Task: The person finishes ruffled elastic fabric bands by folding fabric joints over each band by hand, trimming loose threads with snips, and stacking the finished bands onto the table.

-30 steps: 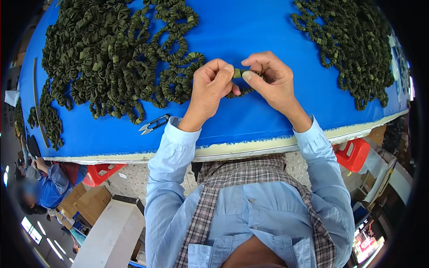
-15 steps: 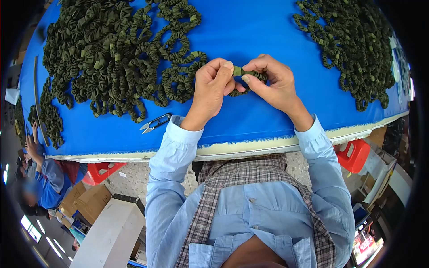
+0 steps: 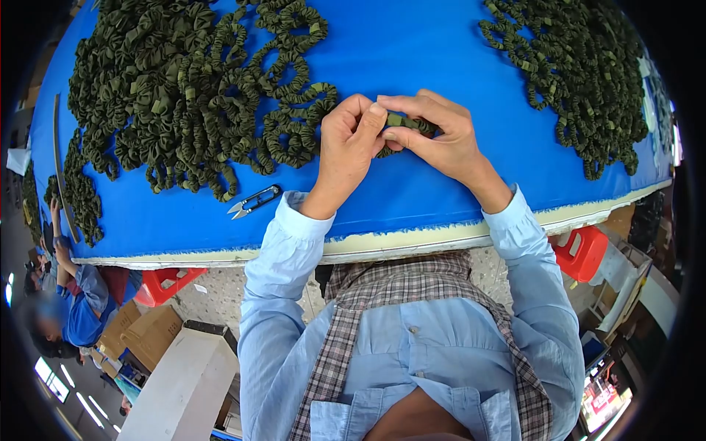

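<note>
Between my hands is a dark green scrunchie [image 3: 415, 125] with a lighter green band on it. My left hand [image 3: 348, 147] pinches its left end between thumb and index finger. My right hand [image 3: 441, 136] closes on it from the right, thumb and index finger reaching across to the left fingertips. To the left lies a large heap of dark green scrunchies [image 3: 169, 88], its nearest rings close to my left hand. Small thread snips [image 3: 254, 202] rest on the blue table surface [image 3: 412, 198], left of my left wrist.
Another scrunchie pile [image 3: 581, 81] lies at the right. A long thin strip [image 3: 60, 162] is at the table's left. Red stools [image 3: 581, 256] stand below the edge. At the far left, a person in blue [image 3: 88, 305] is near cardboard boxes [image 3: 151, 334].
My right thumb and index finger have moved left along the scrunchie, nearer my left fingertips. The other person's arms have moved up towards the table.
</note>
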The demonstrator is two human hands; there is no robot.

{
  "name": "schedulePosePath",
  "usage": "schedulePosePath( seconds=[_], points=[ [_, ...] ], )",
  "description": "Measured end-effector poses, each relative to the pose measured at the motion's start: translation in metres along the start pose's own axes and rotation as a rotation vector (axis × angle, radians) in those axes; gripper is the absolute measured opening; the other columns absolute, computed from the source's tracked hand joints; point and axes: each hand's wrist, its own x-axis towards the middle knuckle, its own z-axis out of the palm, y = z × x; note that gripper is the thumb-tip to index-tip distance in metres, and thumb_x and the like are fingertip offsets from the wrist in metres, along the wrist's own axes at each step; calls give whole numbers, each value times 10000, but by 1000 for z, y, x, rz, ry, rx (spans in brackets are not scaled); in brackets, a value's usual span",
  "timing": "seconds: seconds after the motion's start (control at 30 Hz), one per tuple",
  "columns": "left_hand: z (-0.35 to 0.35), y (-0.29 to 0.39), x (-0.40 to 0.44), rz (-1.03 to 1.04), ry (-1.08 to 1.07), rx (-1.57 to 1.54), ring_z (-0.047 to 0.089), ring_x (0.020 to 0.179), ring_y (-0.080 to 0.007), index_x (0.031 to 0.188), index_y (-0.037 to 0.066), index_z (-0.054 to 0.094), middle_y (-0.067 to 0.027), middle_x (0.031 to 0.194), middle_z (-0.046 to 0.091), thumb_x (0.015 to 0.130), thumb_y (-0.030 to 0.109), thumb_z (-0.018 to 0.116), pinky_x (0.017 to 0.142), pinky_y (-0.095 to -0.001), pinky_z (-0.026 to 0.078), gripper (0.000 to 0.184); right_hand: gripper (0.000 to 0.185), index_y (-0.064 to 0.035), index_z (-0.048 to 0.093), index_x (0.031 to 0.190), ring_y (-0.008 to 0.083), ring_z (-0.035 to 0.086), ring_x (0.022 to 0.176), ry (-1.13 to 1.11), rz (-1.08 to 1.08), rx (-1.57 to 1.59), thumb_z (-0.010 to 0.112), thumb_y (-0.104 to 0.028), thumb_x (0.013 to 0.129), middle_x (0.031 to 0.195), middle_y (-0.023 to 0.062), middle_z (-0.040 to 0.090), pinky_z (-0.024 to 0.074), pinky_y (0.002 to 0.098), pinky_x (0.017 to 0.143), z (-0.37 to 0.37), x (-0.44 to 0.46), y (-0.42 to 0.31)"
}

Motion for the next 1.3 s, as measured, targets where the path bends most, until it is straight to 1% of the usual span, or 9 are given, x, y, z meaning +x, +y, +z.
schedulePosePath(
  seconds=[0.13,0.5,0.63,0.83,0.97,1.17,1.3],
  points=[
    [5,7,-2,32,55,50,440,491,-70,810,50,522,3,576,449,1029,200,552,531,-252,535,267,345,-46,743,1085,83,510,591,31,-118,-59,772,44,753,743,23,638,405,192,502,1,-8,16],
    [5,8,-1,14,85,66,457,486,-71,813,57,513,0,576,460,1039,190,524,522,-248,530,262,319,-67,766,1043,69,463,551,67,-39,58,773,48,746,744,21,647,371,183,471,6,-4,8],
    [3,6,-2,38,83,112,457,482,-69,810,59,511,2,576,461,1038,184,524,514,-244,522,261,244,-44,764,977,72,432,526,10,-200,-193,766,48,751,733,25,644,349,198,456,5,-3,7],
    [2,3,-2,57,76,166,458,477,-66,805,60,508,3,575,461,1036,177,524,503,-238,512,260,201,-38,757,947,83,422,521,52,-182,-205,764,34,759,718,21,633,341,211,454,3,-7,10],
    [2,3,-3,34,92,119,433,503,-62,832,70,543,25,629,462,1045,180,519,467,-210,372,241,174,-37,754,925,79,448,533,59,-125,-156,765,23,762,707,10,620,347,212,458,2,-6,11],
    [-1,-2,-2,-1,77,122,457,510,-70,834,71,542,13,655,481,1046,191,523,491,-200,416,244,191,-33,742,959,86,498,580,-12,-15,-72,752,21,775,715,9,616,387,211,508,-2,-6,7],
    [-6,-5,2,-2,93,-22,519,564,-104,909,43,592,-13,710,539,1049,203,521,563,-210,480,224,191,-30,719,986,96,544,658,89,29,-44,727,21,802,761,16,637,430,227,578,6,0,6]
  ],
)
